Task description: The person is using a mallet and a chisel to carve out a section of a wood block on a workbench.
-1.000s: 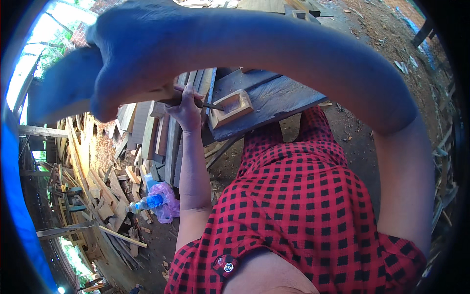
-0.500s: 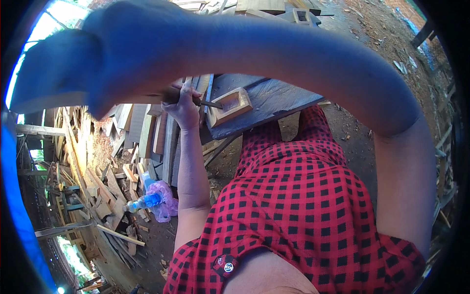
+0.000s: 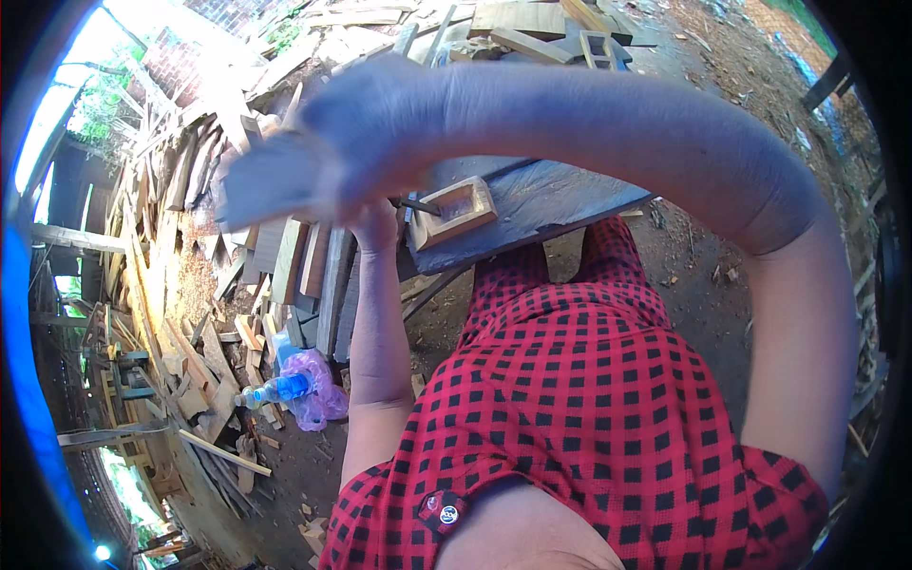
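My left hand (image 3: 374, 228) is closed on a chisel, its fingers mostly covered by my right hand. The chisel's dark metal blade (image 3: 418, 205) reaches into the recess of a small rectangular wooden frame (image 3: 473, 224). That frame lies on a dark wooden work surface (image 3: 546, 204). Above and to the left of the chisel, my right hand (image 3: 366, 128) grips a blurred wooden block (image 3: 271, 180) that looks like a mallet. Whether the block touches the chisel's handle end is hidden.
Long planks (image 3: 290, 261) lean left of the work surface. Wood scraps (image 3: 204, 370) cover the ground beyond, near a purple plastic bag (image 3: 318, 404) and a clear bottle (image 3: 280, 389). Another small wooden frame (image 3: 598, 49) and boards (image 3: 518, 19) lie at the far side.
My right hand has swung down and to the right with the wooden block, from high at the left toward the chisel. My left hand keeps hold of the chisel in the frame.
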Demonstrator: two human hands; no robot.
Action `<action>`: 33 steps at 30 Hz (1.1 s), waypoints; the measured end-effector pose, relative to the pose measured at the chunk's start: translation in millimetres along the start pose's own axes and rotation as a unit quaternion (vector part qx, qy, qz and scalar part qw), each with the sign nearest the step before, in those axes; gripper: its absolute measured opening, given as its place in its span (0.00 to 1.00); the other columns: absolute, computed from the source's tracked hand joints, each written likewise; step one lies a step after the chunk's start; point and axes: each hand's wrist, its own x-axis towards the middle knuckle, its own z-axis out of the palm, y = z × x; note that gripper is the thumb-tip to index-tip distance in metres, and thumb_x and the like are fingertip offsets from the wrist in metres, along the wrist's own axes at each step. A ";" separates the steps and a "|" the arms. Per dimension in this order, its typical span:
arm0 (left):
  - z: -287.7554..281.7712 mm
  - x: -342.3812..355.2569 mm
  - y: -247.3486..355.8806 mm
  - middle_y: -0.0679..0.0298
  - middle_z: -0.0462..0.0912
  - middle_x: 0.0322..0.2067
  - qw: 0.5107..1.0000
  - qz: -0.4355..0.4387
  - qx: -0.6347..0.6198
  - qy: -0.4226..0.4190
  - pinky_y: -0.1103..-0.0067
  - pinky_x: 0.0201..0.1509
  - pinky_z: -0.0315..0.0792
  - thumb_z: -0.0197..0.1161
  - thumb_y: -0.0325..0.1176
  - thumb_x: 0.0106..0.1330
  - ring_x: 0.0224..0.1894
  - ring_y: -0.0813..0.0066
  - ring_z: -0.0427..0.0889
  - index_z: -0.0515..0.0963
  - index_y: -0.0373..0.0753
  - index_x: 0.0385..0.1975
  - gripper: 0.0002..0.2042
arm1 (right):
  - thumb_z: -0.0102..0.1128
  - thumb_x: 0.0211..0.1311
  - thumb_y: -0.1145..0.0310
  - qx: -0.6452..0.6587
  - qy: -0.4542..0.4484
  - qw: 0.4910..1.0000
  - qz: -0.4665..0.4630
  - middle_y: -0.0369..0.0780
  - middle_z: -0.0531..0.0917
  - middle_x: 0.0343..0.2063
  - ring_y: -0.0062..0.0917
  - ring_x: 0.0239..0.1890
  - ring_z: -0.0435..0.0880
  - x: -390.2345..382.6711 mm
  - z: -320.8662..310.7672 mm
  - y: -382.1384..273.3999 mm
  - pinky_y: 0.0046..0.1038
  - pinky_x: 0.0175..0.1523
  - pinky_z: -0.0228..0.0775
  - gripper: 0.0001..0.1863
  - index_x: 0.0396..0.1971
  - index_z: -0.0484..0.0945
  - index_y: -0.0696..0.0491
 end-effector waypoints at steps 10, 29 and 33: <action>-4.3 -2.1 -6.6 0.64 0.76 0.18 0.999 -0.005 -0.034 -0.007 0.80 0.26 0.74 0.60 0.25 0.60 0.17 0.77 0.76 0.72 0.35 0.32 0.04 | 0.69 0.42 0.48 0.132 0.098 0.986 -0.040 0.33 0.85 0.28 0.20 0.30 0.83 10.0 -25.5 -14.8 0.26 0.37 0.73 0.17 0.33 0.87 0.40; -5.1 4.6 -12.2 0.66 0.76 0.18 0.998 0.066 0.007 -0.008 0.83 0.25 0.72 0.62 0.23 0.58 0.17 0.81 0.75 0.72 0.36 0.27 0.05 | 0.68 0.28 0.57 0.002 -0.176 0.974 0.140 0.43 0.86 0.32 0.29 0.32 0.86 11.5 -15.0 4.8 0.27 0.37 0.77 0.27 0.34 0.85 0.56; -4.9 -3.2 -9.1 0.66 0.75 0.17 0.999 -0.020 -0.049 0.003 0.83 0.26 0.72 0.60 0.23 0.60 0.18 0.80 0.76 0.70 0.38 0.28 0.05 | 0.68 0.41 0.50 0.181 -0.040 0.982 0.018 0.38 0.84 0.23 0.21 0.25 0.82 31.5 -35.4 -7.9 0.29 0.26 0.74 0.22 0.29 0.86 0.52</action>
